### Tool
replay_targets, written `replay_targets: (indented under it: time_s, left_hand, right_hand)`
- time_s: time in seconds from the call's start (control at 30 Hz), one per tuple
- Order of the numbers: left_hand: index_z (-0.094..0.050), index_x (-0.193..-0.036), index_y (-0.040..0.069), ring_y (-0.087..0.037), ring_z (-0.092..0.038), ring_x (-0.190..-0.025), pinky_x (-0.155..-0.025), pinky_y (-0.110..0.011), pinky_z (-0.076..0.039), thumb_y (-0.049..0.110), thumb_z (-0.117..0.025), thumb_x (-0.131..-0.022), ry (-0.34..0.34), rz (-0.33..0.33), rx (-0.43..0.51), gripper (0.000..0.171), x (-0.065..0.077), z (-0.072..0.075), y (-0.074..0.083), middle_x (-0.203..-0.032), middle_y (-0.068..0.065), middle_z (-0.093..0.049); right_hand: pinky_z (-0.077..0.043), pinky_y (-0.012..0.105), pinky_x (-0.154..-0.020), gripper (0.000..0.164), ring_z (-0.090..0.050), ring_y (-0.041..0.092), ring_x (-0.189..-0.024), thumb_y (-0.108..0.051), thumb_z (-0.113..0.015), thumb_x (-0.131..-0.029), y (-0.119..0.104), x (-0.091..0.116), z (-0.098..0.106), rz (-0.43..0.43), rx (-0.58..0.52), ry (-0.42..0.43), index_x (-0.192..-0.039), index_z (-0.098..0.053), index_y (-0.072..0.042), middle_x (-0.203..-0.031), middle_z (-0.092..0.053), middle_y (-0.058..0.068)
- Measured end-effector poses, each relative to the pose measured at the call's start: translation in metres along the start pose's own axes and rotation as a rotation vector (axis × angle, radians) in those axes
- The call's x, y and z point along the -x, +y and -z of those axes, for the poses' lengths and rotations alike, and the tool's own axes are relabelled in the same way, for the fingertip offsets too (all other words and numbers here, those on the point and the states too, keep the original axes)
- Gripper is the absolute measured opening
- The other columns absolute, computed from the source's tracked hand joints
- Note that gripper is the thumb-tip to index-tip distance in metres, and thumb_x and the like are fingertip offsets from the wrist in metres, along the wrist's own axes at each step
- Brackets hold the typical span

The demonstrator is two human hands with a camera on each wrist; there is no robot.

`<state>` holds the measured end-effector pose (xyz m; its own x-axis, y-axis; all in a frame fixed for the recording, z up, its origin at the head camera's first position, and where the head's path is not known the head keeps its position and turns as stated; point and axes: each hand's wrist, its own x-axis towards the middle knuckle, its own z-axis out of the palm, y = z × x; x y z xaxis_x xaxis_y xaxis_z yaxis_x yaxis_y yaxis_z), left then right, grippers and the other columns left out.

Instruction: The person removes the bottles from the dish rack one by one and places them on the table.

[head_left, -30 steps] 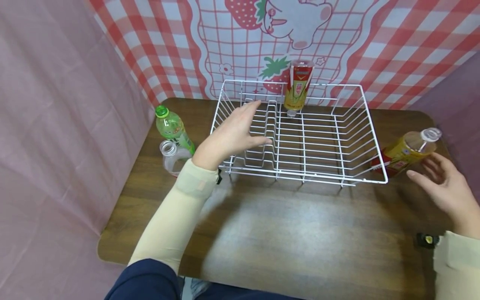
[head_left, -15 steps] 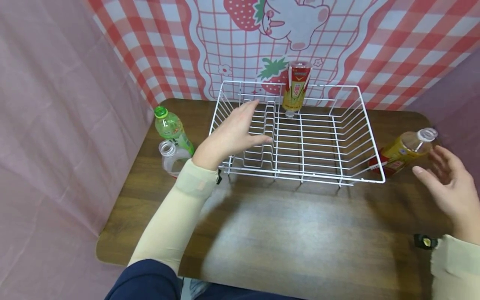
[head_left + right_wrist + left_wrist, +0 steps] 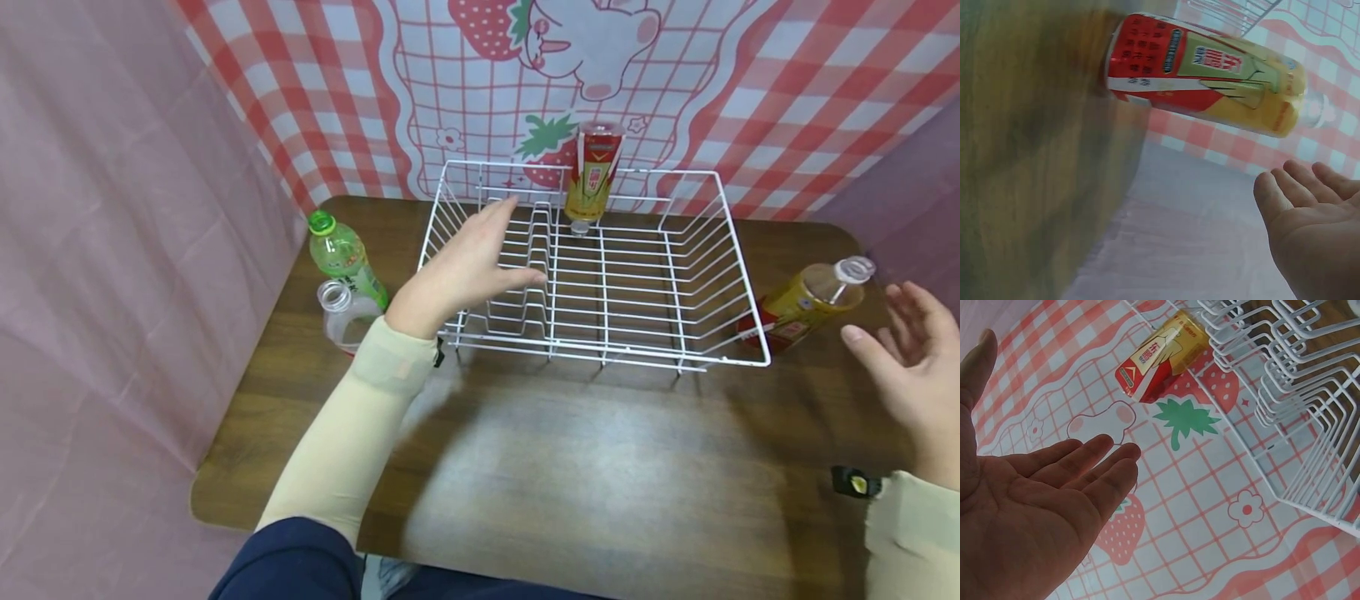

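Observation:
My left hand (image 3: 468, 267) hovers over the left part of a white wire dish rack (image 3: 637, 350), fingers extended, thumb apart, holding nothing. At the rack's back side a red and yellow plastic bottle (image 3: 596, 175) stands upside down, its neck toward the rack floor. My right hand (image 3: 915, 367) is at the far right, relaxed and holding nothing. Just left of it stands a second red and yellow bottle (image 3: 806, 304), upright and uncapped beside the rack's right end. The right wrist view shows this bottle (image 3: 1210, 75) with a gap between it and my fingers (image 3: 1285, 187).
Left of the rack stand a green bottle (image 3: 345, 254) with a green cap and a clear uncapped bottle (image 3: 347, 312), partly behind my left forearm. The brown wooden table (image 3: 570, 467) is bordered by a pink curtain (image 3: 112, 250) and a red checked cloth (image 3: 330, 92).
My right hand has drawn back to the right, away from the upright red and yellow bottle, which stays in place. My left hand has hardly moved.

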<state>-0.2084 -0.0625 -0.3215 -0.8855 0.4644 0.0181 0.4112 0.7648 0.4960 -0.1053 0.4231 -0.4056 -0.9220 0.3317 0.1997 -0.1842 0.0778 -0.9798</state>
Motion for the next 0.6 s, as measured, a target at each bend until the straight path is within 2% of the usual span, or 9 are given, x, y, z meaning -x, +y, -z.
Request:
replay_targets:
  time_s: [0.07, 0.13, 0.2, 0.33, 0.43, 0.6]
  left_hand:
    - [-0.014, -0.162, 0.001, -0.027, -0.019, -0.151, -0.120, -0.029, -0.010, 0.056, -0.077, -0.086, 0.000, -0.002, 0.002, 0.113, 0.000, -0.001, 0.000, -0.166, -0.015, -0.021]
    - [-0.013, -0.162, 0.002, -0.025, -0.018, -0.151, -0.120, -0.028, -0.009, 0.057, -0.075, -0.087, -0.003, 0.000, 0.006, 0.112, 0.000, -0.001, 0.000, -0.166, -0.015, -0.020]
    - [-0.011, -0.162, 0.003, -0.023, -0.016, -0.151, -0.120, -0.027, -0.008, 0.058, -0.074, -0.088, -0.008, 0.007, 0.013, 0.112, 0.000, -0.002, 0.000, -0.167, -0.013, -0.019]
    - [-0.010, -0.163, 0.004, -0.021, -0.015, -0.152, -0.119, -0.026, -0.008, 0.057, -0.073, -0.089, -0.012, 0.015, 0.026, 0.111, 0.000, -0.003, 0.001, -0.167, -0.012, -0.018]
    - [-0.010, -0.163, 0.004, -0.020, -0.014, -0.152, -0.119, -0.026, -0.009, 0.057, -0.073, -0.089, -0.012, 0.015, 0.035, 0.110, -0.001, -0.003, 0.002, -0.167, -0.012, -0.017]
    - [-0.010, -0.163, 0.005, -0.019, -0.014, -0.152, -0.119, -0.025, -0.008, 0.060, -0.070, -0.090, -0.013, 0.022, 0.039, 0.110, -0.002, -0.004, 0.003, -0.167, -0.011, -0.016]
  right_hand:
    - [-0.020, 0.015, -0.113, 0.075, -0.028, 0.015, -0.147, 0.022, -0.060, -0.087, -0.003, 0.001, -0.002, 0.006, -0.046, 0.009, -0.152, -0.042, -0.009, -0.152, -0.044, 0.005]
    - [-0.020, 0.015, -0.113, 0.075, -0.030, 0.015, -0.147, 0.023, -0.061, -0.086, -0.007, 0.001, -0.004, 0.016, -0.035, 0.007, -0.152, -0.044, -0.009, -0.153, -0.045, 0.005]
    - [-0.021, 0.014, -0.113, 0.076, -0.032, 0.015, -0.146, 0.023, -0.062, -0.085, -0.010, 0.001, -0.004, 0.029, 0.031, -0.002, -0.152, -0.045, -0.008, -0.153, -0.045, 0.005]
    - [-0.025, 0.015, -0.111, 0.076, -0.037, 0.016, -0.143, 0.019, -0.065, -0.084, -0.015, 0.002, -0.006, 0.061, 0.254, -0.025, -0.153, -0.044, -0.008, -0.154, -0.046, 0.005]
    - [-0.027, 0.015, -0.111, 0.077, -0.038, 0.015, -0.142, 0.017, -0.067, -0.084, -0.018, 0.004, -0.007, 0.080, 0.377, -0.037, -0.154, -0.044, -0.008, -0.154, -0.046, 0.005]
    - [-0.031, 0.015, -0.109, 0.080, -0.043, 0.013, -0.139, 0.017, -0.070, -0.082, -0.021, 0.008, -0.011, 0.114, 0.448, -0.046, -0.154, -0.045, -0.009, -0.151, -0.050, 0.004]
